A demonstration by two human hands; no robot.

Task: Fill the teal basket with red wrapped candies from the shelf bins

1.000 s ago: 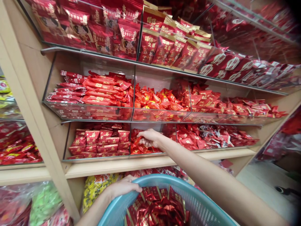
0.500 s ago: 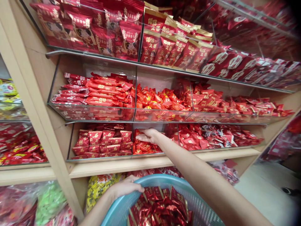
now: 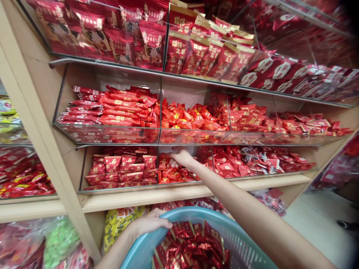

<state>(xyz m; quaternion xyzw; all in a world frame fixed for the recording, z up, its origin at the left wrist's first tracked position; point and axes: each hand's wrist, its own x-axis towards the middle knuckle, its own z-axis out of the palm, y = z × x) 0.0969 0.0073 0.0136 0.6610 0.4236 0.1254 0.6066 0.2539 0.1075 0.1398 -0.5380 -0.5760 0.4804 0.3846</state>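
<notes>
In the head view, red packets [image 3: 171, 175] lie below the right grip [image 3: 179, 158].

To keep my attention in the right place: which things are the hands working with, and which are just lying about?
In use:
Blue basket, rim held by the left hand
Dark red packets inside it
Bright red packets, at the right hand

Just around:
Gold-topped packets
Yellow packets
Green packets
</notes>
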